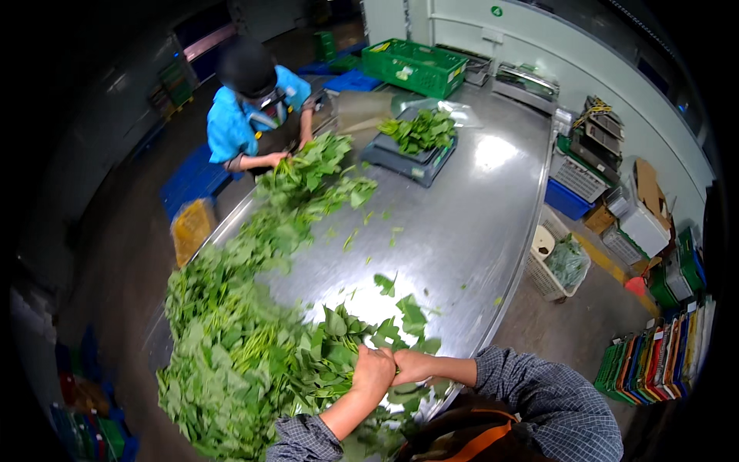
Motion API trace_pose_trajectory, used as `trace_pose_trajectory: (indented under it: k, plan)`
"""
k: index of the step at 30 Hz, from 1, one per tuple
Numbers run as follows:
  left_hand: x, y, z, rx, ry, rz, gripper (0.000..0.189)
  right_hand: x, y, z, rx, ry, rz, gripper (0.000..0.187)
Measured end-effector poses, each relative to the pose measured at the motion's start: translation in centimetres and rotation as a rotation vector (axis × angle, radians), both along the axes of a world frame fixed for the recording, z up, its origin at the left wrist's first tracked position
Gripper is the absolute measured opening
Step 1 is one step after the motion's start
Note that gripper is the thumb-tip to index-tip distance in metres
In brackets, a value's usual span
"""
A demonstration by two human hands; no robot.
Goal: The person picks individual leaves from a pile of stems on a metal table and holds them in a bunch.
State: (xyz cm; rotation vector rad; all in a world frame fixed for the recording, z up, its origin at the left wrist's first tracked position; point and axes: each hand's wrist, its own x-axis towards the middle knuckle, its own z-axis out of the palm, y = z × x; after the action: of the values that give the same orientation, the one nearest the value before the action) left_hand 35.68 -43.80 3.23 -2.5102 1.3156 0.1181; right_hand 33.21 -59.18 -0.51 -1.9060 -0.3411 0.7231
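A long heap of leafy green vegetables [236, 335] covers the left side of the stainless steel table [439, 231] in front of me. At the heap's near right end, my left hand [374, 368] is closed around a bunch of leafy stems [338, 352]. My right hand [413, 366] touches it, its fingers closed on stems of the same bunch. Leaves stick out above and below both hands. My fingertips and the gripped stems are mostly hidden. A few loose leaves [385, 284] and stem bits lie just beyond my hands.
Across the table, a person in a blue top [231, 124] handles greens. Farther back are a scale [424, 173] bearing greens and a green crate [413, 69]. On the floor at right stand a white basket [548, 277] and a row of stacked crates [652, 364].
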Motion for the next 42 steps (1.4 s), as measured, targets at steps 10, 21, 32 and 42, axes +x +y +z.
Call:
trace_pose_trajectory:
  k: [10, 21, 32, 42]
  plan:
    - [10.8, -11.8, 10.2, -0.557, 0.063, -0.427, 0.062, 20.4, -18.8, -1.4, 0.055, -0.351, -0.212, 0.046]
    - [-2.1, -0.1, -7.7, -0.832, 0.880, 0.407, 0.034, 26.0, -30.4, -13.9, -0.759, 0.125, -0.342, 0.053]
    - [-8.1, 9.4, -13.9, -1.745, 1.023, 1.456, 0.028, 24.3, 4.6, -1.2, -0.315, -0.602, 0.100, 0.062]
    - [-6.4, 16.8, -9.3, -2.310, 0.979, 1.619, 0.027, 27.9, 34.2, -1.4, -0.264, -0.679, -0.150, 0.031]
